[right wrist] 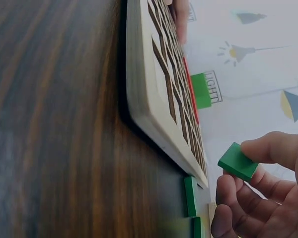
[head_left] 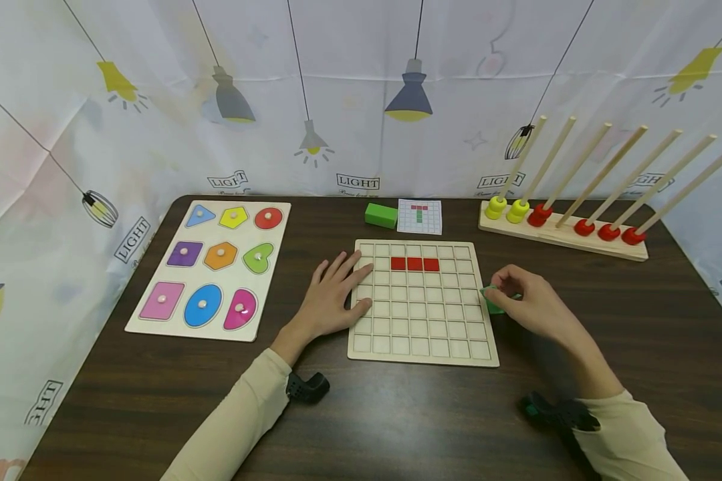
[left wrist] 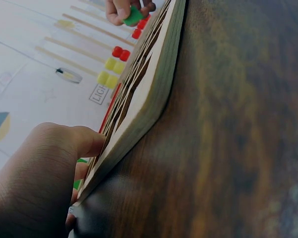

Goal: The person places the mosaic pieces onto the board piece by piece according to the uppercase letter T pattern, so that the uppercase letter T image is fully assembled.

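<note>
A wooden grid board (head_left: 419, 346) lies in the middle of the table, with three red square tiles (head_left: 414, 264) in a row near its top. My left hand (head_left: 331, 297) rests on the board's left edge, fingers spread and straight over it. Beside the right edge, my right hand (head_left: 532, 304) pinches a green square tile (right wrist: 238, 161) between thumb and fingers. The right wrist view shows the tile held up past the board's corner. More green tiles (right wrist: 190, 196) lie on the table along that edge, partly hidden by the hand in the head view.
Behind the board are a green block (head_left: 381, 216) and a printed card (head_left: 420, 226) with a red and green T pattern. A shape puzzle (head_left: 174, 270) lies at left. At back right stands a peg rack (head_left: 562, 232) with yellow and red beads.
</note>
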The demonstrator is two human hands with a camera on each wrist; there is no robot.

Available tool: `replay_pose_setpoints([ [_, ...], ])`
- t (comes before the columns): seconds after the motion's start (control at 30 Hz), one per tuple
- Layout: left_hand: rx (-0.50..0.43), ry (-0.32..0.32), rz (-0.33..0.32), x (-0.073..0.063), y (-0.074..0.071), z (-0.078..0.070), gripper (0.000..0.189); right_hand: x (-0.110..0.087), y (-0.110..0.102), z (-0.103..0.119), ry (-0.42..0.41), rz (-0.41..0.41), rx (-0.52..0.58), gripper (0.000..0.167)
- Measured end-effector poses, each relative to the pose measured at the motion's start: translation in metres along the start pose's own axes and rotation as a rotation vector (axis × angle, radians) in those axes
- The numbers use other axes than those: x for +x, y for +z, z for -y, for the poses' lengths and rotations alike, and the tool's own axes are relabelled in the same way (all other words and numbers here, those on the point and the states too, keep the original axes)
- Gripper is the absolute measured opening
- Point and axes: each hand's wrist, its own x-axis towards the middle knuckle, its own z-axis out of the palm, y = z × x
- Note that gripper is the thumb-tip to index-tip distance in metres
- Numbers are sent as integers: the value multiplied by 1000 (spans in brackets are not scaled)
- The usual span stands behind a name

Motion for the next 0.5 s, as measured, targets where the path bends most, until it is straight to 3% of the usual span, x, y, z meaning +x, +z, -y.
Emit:
replay_pose_setpoints([
  [0.5,17,-4,11,-1,0,1,61,16,11,5,8,5,66,26],
])
